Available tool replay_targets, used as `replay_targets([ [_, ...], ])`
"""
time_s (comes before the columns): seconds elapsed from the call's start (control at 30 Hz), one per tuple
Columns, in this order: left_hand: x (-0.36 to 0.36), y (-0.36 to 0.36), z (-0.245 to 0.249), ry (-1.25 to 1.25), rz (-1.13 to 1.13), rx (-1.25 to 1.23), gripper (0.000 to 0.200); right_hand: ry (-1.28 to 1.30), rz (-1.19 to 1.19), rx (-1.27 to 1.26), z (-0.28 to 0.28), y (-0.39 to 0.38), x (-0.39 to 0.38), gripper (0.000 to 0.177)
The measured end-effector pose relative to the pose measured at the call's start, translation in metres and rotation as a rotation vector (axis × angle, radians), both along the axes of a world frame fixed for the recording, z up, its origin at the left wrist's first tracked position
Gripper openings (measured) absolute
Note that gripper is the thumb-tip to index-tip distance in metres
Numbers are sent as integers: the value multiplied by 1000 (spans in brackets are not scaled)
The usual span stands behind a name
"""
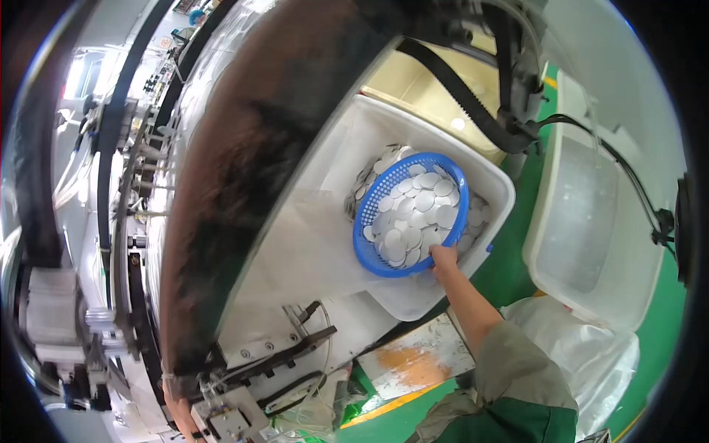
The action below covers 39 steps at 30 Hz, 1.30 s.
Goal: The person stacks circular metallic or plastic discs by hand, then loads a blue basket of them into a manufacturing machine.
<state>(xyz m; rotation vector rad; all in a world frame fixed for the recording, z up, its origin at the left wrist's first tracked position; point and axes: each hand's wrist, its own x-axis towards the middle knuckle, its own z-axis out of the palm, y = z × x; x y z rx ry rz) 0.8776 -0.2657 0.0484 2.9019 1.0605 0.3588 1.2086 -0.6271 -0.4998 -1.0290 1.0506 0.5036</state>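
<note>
A person wearing a green and khaki sleeve (517,369) is reaching into a large white plastic tub (504,193). The right hand (443,258) is closing around the near rim of an oval blue plastic basket with perforated sides (360,244); the thumb side is showing at the rim, and the other fingers are mostly hiding. The basket is sitting inside the tub, slightly tilted; whether it is resting on what lies beneath or being held up, one cannot tell.

Flat, round, silvery-white discs (417,218) are filling most of the basket in an overlapping heap, leaving part of its perforated wall showing at the upper left. By the look of it, the basket is well loaded, but the tub is far from emptied: more loose discs (362,183) are lying outside the basket, on both sides of it.

What appears to be the left hand (179,415) is showing at the lower left, beside a pale metal machine block (230,422). Its fingers are not showing clearly, so its grip cannot be told.

A cream-yellow bin (473,81) is standing behind the tub, and a translucent white container (576,221) is standing to the right, on a green floor (509,269).
</note>
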Motion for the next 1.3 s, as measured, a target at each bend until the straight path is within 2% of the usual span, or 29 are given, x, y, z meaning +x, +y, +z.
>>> replay_targets([
  [0.03,-11,-6,-2,-7,-2,-32,52,33,46,80,24,-18,-10,54],
  [0.07,-8,-9,-2,25,-131,-36,51,36,9,-26,90,-36,-18,37],
  [0.1,6,-12,-2,52,-264,-37,51,21,11,-52,97,-44,-26,37],
  [0.17,12,-19,-6,-26,-253,-52,46,-4,20,126,110,-58,-48,24],
  [0.2,14,-26,-8,-51,-264,-13,46,-15,20,112,133,-62,-55,21],
  [0.23,8,-6,-21,-178,-332,-98,48,-35,16,98,149,-67,-63,21],
  [0.3,18,-29,-11,-31,-273,112,44,-83,23,150,172,-76,-83,19],
  [0.37,18,-32,-15,-126,-268,96,40,-125,56,147,209,-92,-109,16],
  [0.43,23,-36,-13,-150,-226,48,39,-176,29,278,229,-113,-149,13],
  [0.5,23,-51,-5,-188,-247,163,36,-161,-6,242,251,-135,-198,12],
  [0.57,13,-48,-2,-354,-339,252,34,-143,-60,206,277,-164,-248,11],
  [0.63,15,-36,1,-747,-359,106,31,-122,-47,212,291,-195,-281,11],
  [0.67,3,-64,13,-757,-364,77,30,-146,-134,268,289,-217,-312,14],
  [0.7,-9,-92,32,-774,-376,37,30,-123,-97,232,301,-241,-336,16],
  [0.77,-21,-176,48,-936,-561,-91,30,-122,-86,214,335,-281,-391,18],
  [0.83,-28,-242,43,-954,-836,-300,30,-118,-163,156,367,-316,-442,25],
  [0.87,-28,-257,35,-836,-918,-312,29,-96,-223,122,393,-312,-464,26],
  [0.9,-21,-284,18,-736,-1019,-787,28,-79,-278,99,408,-320,-485,26],
  [0.93,-13,-320,18,-512,-1145,-806,24,-65,-327,113,407,-341,-512,32],
  [0.97,-3,-346,1,-321,-1105,-809,22,-50,-374,126,405,-358,-539,37],
  [1.03,22,-397,-47,-156,-1163,-889,22,-92,-482,25,432,-376,-580,49],
  [1.07,27,-423,-75,-49,-1063,-995,24,-97,-543,35,436,-390,-604,55],
  [1.1,33,-443,-121,-1,-1075,-1010,26,-99,-605,44,440,-403,-628,62],
  [1.13,33,-467,-170,27,-1105,-929,30,-79,-671,28,451,-414,-646,62],
  [1.17,27,-494,-232,94,-1052,-959,36,-57,-737,14,462,-425,-662,61],
  [1.23,-1,-562,-276,258,-1042,-1067,52,0,-783,-6,473,-450,-698,59],
  [1.3,-38,-631,-343,120,-1148,-949,61,2,-831,-50,488,-470,-717,59],
])
